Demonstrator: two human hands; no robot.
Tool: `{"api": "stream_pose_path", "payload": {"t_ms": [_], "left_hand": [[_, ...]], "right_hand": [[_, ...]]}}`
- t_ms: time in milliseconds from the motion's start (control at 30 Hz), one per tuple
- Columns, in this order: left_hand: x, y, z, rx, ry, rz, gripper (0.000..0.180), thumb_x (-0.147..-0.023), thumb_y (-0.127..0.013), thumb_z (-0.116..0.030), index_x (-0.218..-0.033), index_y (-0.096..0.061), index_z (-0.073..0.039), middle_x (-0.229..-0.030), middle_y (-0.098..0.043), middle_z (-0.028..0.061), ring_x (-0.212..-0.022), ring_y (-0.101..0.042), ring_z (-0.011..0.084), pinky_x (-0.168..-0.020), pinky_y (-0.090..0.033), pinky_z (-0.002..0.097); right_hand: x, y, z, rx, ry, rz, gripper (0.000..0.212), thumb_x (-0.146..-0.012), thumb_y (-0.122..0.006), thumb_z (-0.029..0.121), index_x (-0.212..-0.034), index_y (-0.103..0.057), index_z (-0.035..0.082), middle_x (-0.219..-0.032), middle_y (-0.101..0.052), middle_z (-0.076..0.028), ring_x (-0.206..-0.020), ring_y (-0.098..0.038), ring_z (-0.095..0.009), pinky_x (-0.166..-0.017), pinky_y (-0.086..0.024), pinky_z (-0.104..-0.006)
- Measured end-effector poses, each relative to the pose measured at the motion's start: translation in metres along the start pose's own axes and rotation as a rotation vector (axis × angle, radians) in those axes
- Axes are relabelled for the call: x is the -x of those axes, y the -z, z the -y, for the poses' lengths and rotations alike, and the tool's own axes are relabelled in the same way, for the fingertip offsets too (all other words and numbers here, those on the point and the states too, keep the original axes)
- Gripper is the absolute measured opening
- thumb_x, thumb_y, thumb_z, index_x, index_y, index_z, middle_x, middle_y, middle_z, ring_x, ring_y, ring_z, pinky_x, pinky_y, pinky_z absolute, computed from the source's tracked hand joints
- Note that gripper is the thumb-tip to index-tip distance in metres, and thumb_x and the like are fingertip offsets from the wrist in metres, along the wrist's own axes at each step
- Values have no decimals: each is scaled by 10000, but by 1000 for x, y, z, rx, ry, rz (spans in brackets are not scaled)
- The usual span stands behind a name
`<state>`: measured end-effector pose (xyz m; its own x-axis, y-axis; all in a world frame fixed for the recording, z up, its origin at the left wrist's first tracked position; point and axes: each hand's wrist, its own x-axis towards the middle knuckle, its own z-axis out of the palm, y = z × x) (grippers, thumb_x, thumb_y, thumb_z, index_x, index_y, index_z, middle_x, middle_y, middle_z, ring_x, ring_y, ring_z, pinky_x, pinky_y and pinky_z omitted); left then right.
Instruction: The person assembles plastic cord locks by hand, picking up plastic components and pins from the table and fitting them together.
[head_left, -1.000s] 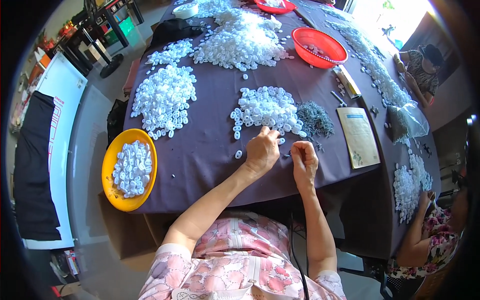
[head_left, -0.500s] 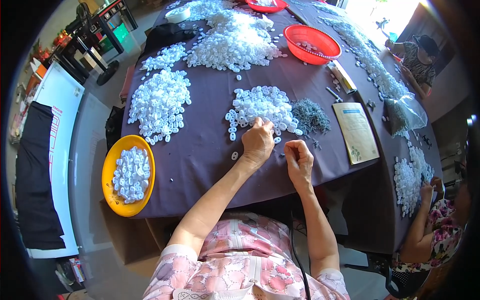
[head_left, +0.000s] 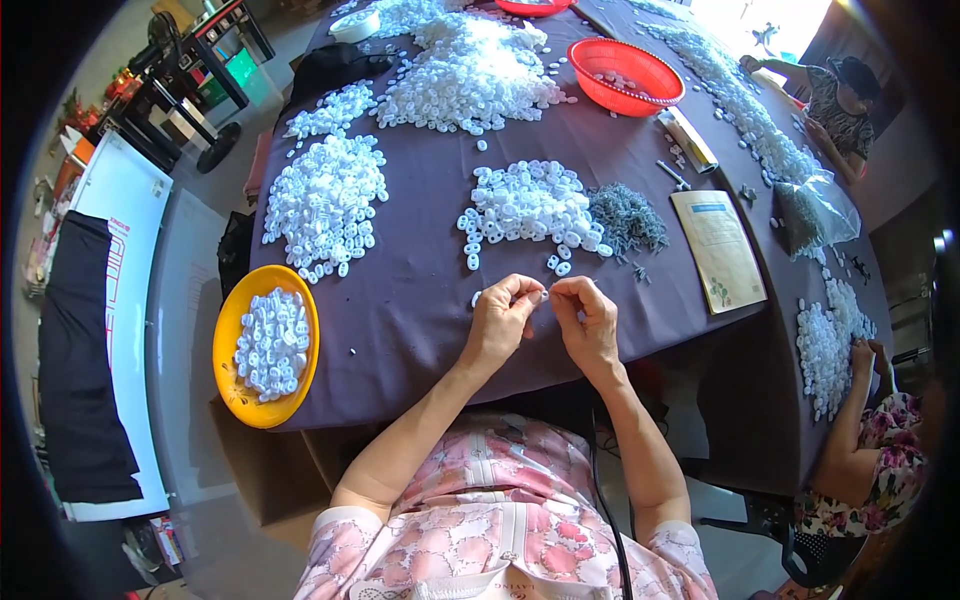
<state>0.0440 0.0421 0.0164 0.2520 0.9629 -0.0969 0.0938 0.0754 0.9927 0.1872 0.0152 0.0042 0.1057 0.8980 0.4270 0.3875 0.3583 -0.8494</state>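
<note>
My left hand [head_left: 497, 318] and my right hand [head_left: 588, 318] meet above the cloth near the table's front edge, fingertips almost touching. Between the fingertips shows a bit of a small white oval piece [head_left: 545, 296], pinched by my left hand. Thumb and fingers of my right hand are pressed together, and what they hold is hidden. Just beyond lies a small pile of white oval two-holed plastic pieces [head_left: 530, 203]. Touching its right side is a heap of small grey parts [head_left: 628, 218]. A loose white piece [head_left: 475, 299] is partly covered by my left hand.
A yellow bowl [head_left: 226, 375] of white pieces sits at the left table edge. More white piles [head_left: 325, 200] spread beyond, with a red basket [head_left: 625, 98] at the back. A tan booklet [head_left: 718, 255] lies right. Two people work along the right side.
My left hand has come back from the white pile with a piece and now meets my right hand. My right hand has shifted slightly left. The view has moved a little.
</note>
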Motion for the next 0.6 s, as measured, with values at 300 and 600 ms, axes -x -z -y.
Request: {"api": "stream_pose_path", "payload": {"t_ms": [300, 600], "left_hand": [[14, 5, 5, 237, 44, -10, 68, -899, -583, -82, -910, -643, -52, -700, -602, -12, -509, -528, 37, -389, -401, 182], [21, 15, 13, 62, -120, -1, 121, -893, -614, -125, -928, -680, -29, -675, -585, 2, -520, -550, 59, -432, -434, 190]], "right_hand": [[9, -10, 4, -509, -362, 60, 53, -881, -606, 42, -931, -598, 25, -809, -627, -6, -694, -582, -63, -612, -470, -202], [10, -13, 8, -504, -399, 122, 30, -875, -613, 36, -900, -620, 22, -793, -627, -1, -701, -580, -61, -617, -473, -204]]}}
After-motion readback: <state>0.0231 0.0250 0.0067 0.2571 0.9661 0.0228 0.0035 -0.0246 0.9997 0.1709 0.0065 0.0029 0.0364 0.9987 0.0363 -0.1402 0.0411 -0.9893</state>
